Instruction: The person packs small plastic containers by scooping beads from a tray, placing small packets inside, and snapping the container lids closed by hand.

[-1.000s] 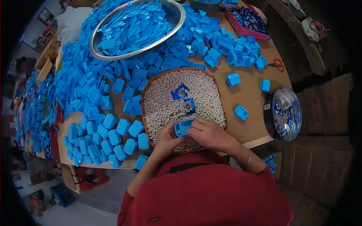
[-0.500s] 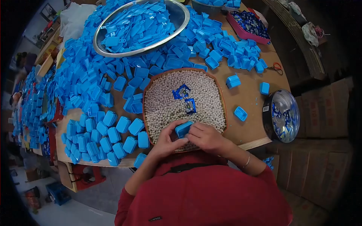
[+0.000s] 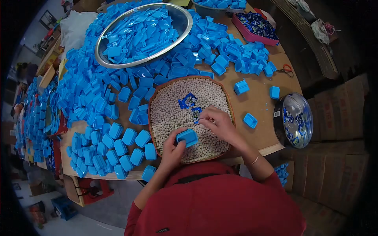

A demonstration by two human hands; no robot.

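My left hand [image 3: 173,151] is closed around a small blue plastic box [image 3: 187,137], held tilted over the near part of a tray [image 3: 152,135] full of pale round beads or beans [image 3: 169,106]. Toward the tray's right side, my right hand [image 3: 220,126] hovers with thumb and forefinger curved and somewhat apart. Its fingertips are at the edge of a small blue printed packet [image 3: 196,115] lying on the pale pieces; whether they touch it is hard to see. Another blue packet [image 3: 188,101] lies just beyond.
Closed blue boxes [image 3: 120,147] cluster left of the tray. Behind stands a metal bowl [image 3: 185,37] of blue lids amid piled blue boxes [image 3: 86,84]. To the right are a round tin [image 3: 278,120], a loose blue box [image 3: 250,120], scissors [image 3: 288,70] and a pink tray [image 3: 252,37] of packets.
My hands were together on the blue box at the tray's near edge. The right hand has let go and moved forward to the packets; the left has kept the box, now turned slightly.
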